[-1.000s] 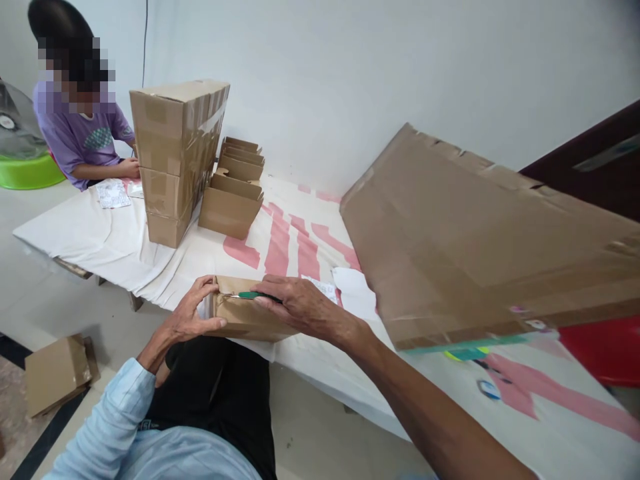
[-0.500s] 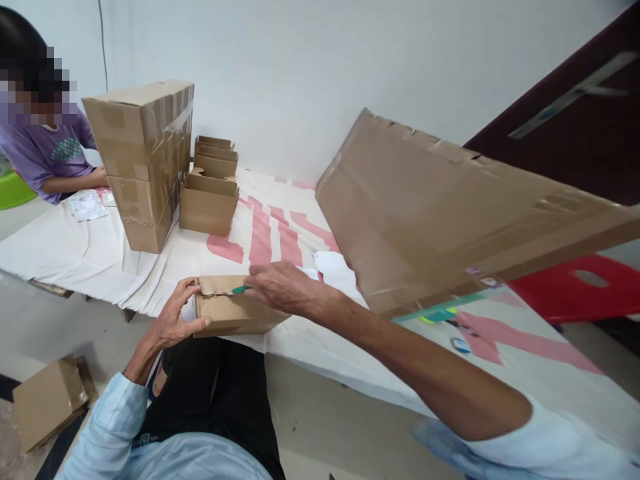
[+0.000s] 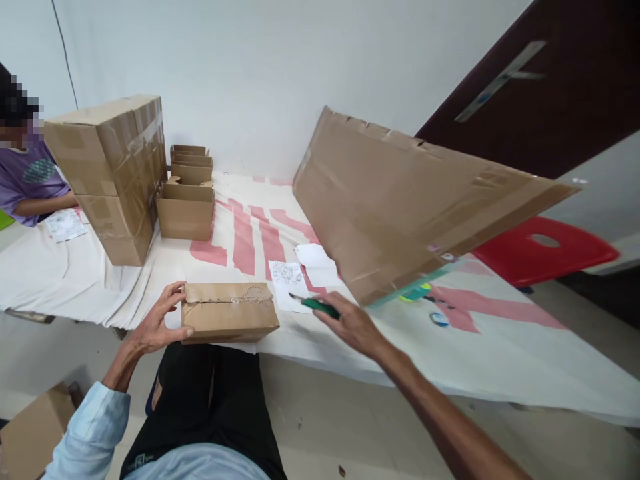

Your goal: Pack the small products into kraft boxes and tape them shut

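A small brown cardboard box (image 3: 230, 317) lies at the table's front edge, its top seam ragged and perforated. My left hand (image 3: 163, 320) grips the box's left end, fingers on the top edge and thumb against the front face. To the right of the box, my right hand (image 3: 345, 320) is closed around a green-handled knife (image 3: 320, 306), its thin tip pointing left and away from the box. Beneath the knife tip lies a printed sheet (image 3: 287, 283), with a folded white paper (image 3: 317, 265) beside it.
Tall taped cartons (image 3: 107, 180) stand at the left, beside several open boxes (image 3: 185, 213). A large cardboard sheet (image 3: 400, 200) leans on the right, near a roll of tape (image 3: 439, 320) and a red stool (image 3: 545, 250). Another person (image 3: 33, 173) sits at the far left.
My right hand has drawn the knife off the box's seam and moved to the right. My left hand stays on the box's left end. The view has shifted right.
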`<state>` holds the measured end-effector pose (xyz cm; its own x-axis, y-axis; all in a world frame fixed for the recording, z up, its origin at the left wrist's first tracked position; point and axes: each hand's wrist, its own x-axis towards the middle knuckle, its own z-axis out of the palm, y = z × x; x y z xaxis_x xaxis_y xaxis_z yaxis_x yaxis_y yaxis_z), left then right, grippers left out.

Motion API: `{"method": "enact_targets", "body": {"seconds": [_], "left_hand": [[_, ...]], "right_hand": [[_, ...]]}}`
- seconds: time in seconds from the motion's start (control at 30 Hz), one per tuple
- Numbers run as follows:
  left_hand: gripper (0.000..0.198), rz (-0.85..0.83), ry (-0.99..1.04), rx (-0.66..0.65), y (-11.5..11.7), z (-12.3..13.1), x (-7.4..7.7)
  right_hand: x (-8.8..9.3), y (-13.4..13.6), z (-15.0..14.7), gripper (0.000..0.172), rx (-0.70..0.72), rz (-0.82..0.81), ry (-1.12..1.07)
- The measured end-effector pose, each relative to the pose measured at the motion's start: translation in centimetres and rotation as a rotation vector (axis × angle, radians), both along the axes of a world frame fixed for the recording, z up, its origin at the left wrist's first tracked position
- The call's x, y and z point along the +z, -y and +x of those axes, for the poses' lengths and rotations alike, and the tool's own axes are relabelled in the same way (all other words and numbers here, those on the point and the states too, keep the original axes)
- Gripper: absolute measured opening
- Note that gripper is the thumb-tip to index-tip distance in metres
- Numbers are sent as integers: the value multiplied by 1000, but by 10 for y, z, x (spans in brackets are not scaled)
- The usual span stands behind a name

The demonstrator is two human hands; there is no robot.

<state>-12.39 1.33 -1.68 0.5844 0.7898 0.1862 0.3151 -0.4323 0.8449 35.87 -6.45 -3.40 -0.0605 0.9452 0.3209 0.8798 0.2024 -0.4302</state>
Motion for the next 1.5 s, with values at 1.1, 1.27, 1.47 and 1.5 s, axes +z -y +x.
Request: {"method": "enact_targets", "body": {"seconds": [1.1, 1.27, 1.47, 1.5], "left_hand": [[72, -53, -92, -53, -5, 11, 21], [70, -29, -88, -65, -5, 12, 21], [68, -40, -108, -49, -11, 8, 19], [70, -38, -107, -53, -11, 7, 19]], "right_hand": [[129, -46, -132, 34, 510, -233, 283], [138, -59, -156, 31, 468, -331, 455], [138, -61, -123, 26, 328, -368, 512], [135, -58, -104, 26, 337, -354, 444]]}}
